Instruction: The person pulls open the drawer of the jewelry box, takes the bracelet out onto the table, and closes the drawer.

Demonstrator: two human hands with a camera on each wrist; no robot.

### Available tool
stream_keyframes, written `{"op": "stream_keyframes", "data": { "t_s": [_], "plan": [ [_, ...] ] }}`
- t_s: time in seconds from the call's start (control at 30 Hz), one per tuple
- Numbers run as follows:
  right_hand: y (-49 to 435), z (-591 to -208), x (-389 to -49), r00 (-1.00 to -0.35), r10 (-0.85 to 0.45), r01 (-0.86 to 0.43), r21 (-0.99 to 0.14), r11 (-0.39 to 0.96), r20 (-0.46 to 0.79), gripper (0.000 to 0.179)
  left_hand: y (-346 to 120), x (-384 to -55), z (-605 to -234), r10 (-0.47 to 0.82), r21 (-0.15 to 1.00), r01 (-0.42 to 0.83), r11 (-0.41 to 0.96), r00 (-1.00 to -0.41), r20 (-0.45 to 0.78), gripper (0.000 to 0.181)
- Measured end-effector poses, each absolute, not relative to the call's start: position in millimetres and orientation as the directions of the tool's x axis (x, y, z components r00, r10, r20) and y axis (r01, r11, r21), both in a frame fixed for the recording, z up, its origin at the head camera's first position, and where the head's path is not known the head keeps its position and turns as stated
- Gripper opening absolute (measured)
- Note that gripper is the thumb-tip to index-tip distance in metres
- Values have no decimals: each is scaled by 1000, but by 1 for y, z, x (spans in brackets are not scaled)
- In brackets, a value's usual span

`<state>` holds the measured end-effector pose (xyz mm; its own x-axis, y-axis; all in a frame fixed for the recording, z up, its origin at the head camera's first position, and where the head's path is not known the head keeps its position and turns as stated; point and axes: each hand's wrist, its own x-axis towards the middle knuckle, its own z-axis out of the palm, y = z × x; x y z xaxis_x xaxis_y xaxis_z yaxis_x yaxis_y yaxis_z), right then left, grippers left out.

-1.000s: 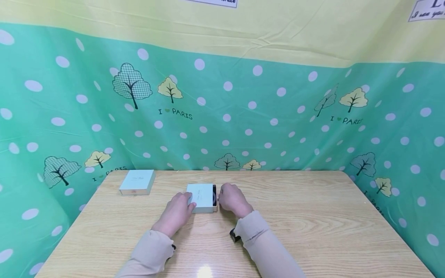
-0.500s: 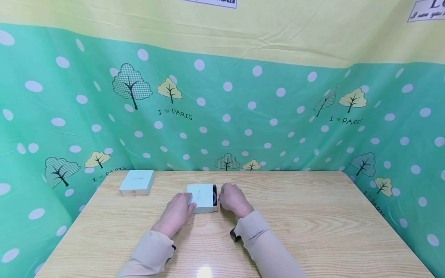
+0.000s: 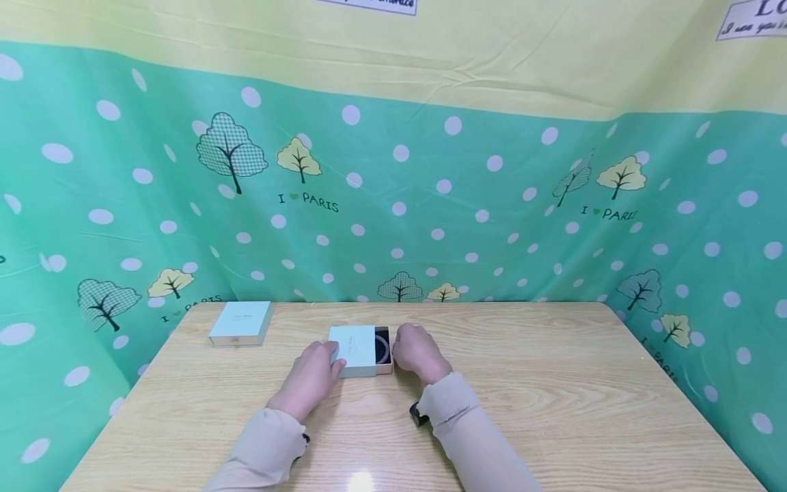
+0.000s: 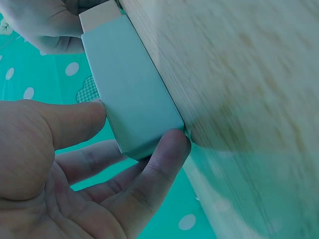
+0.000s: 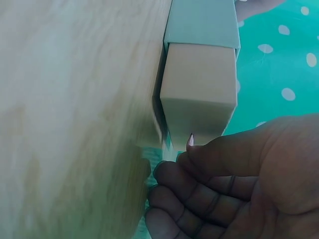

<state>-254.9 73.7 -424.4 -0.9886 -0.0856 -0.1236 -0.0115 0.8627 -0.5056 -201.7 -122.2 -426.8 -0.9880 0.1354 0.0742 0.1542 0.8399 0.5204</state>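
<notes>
A pale blue sleeve box lies on the table, its beige drawer slid partly out to the right. Inside the drawer's exposed part, a pale ring-shaped item shows against black lining; its kind is unclear. My left hand grips the sleeve's left end, thumb and fingers on opposite sides in the left wrist view. At the drawer's right end, my right hand pinches a small pinkish pull tab between thumb and curled forefinger. The ring's left part is hidden under the sleeve.
A second pale blue box, its drawer fully in, sits at the table's far left corner. A green dotted curtain hangs behind and at both sides of the wooden table.
My right hand has moved slightly right, drawing the drawer further out of the sleeve. More of the ring-shaped item is visible. My left hand stays on the sleeve.
</notes>
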Motion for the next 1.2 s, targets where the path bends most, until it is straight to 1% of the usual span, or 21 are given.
{"op": "stream_keyframes", "data": {
  "t_s": [0.23,0.53,0.73,1.0,1.2],
  "plan": [
    [75,-426,-256,-987,-84,-5,-491,871,-139,15,-123,-200,-425,130,526,138,839,-990,53,43],
    [77,-428,-257,-985,-70,22,-509,860,-161,13,-122,-199,-425,136,525,144,839,-989,54,42],
    [78,-428,-256,-985,-85,7,-526,850,-151,17,-122,-199,-425,136,523,147,840,-989,60,42],
    [84,-428,-256,-986,-118,-35,-554,832,-115,30,-122,-201,-424,138,523,151,839,-988,64,42],
    [86,-427,-257,-984,-116,-22,-546,838,-138,27,-122,-201,-425,138,519,154,841,-988,69,42]
  ]
}}
